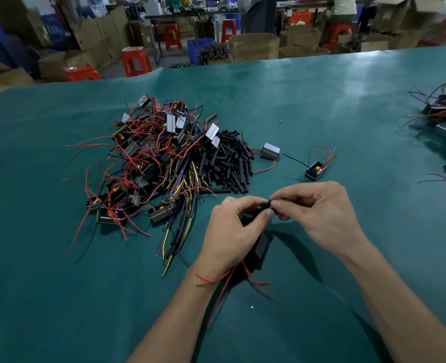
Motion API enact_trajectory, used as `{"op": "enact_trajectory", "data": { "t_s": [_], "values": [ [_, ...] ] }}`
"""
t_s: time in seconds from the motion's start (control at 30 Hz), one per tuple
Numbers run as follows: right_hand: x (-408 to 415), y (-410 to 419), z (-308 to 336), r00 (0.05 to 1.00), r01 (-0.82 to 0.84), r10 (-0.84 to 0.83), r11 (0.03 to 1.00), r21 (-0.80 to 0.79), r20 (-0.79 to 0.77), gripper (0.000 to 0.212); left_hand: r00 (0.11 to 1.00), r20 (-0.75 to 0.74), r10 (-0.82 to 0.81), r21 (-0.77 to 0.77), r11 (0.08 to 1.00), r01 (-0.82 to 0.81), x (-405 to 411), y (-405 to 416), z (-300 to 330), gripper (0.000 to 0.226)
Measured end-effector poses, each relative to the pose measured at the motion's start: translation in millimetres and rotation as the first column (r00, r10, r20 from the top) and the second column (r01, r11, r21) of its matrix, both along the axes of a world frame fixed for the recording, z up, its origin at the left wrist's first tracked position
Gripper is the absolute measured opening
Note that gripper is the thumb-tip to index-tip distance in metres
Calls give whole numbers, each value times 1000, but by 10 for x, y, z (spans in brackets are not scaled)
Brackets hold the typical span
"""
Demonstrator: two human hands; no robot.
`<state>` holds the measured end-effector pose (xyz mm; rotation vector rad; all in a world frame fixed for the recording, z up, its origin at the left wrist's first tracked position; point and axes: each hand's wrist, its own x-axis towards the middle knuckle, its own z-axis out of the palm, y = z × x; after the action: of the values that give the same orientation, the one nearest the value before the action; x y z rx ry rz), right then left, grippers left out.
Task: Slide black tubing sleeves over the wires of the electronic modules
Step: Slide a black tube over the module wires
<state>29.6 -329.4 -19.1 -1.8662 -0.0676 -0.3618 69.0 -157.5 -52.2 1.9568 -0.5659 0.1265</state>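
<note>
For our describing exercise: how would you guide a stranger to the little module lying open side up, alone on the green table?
Start at the big tangle of modules and wires on the green table. Go right, past the heap of black sleeves and the grey-sided module. The next one stands alone, and unlike that neighbour shows yellow, blue and red parts on top.

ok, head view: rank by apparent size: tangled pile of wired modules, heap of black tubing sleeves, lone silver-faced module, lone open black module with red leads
1. Tangled pile of wired modules
2. Heap of black tubing sleeves
3. Lone silver-faced module and lone open black module with red leads: bodies look alike, not ranked.
</note>
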Motion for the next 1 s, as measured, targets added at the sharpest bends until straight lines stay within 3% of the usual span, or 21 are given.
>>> {"op": "enact_trajectory", "data": {
  "t_s": [0.1,0.53,0.77,0.87,1.0],
  "values": [
    [0,37,-18,1000,-14,14,1000,13,-14,28,996,-64,-61,-60,997,57,15,10,-15,9],
    [7,-147,-25,982,-105,93,992,-68,-163,22,986,-139,-92,-27,996,89,22,24,-42,9],
    [-6,-82,-4,1000,17,-18,955,-297,-1,28,978,-175,-114,-54,993,106,15,28,-7,7],
    [-8,-90,11,995,90,-67,940,-329,81,30,990,-114,-80,14,997,82,10,27,-11,10],
    [1,-65,-9,994,102,-78,931,-351,82,27,990,-114,-87,-37,996,84,28,42,-8,15]
  ]
}}
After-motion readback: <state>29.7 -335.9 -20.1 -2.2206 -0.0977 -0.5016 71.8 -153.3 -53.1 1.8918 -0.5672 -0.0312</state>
